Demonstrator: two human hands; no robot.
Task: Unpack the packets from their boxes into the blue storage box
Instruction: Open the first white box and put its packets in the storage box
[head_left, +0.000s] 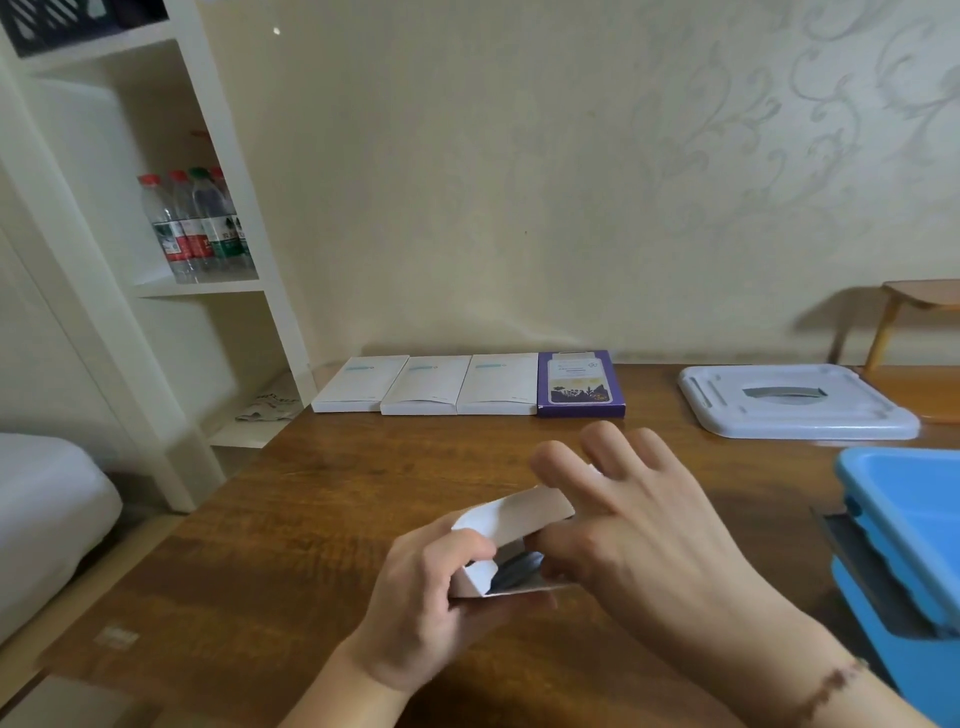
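The wooden table (322, 499) serves as the landmark. Along its far edge, against the wall, four flat boxes lie in a row, each touching the next: three alike (358, 385) (427, 388) (500, 387), then a fourth box (581, 385) at the right end. Right of that row, apart from it, a storage box lid (795, 402) lies flat on the table. Nearer than the lid, at the table's right edge, stands the storage box (904, 525). Above the table's near middle, the left hand (441, 597) and right hand (639, 525) hold an opened box (514, 525) between them. Left of the table stands a shelf unit (208, 156) with bottles (195, 223) on one shelf.
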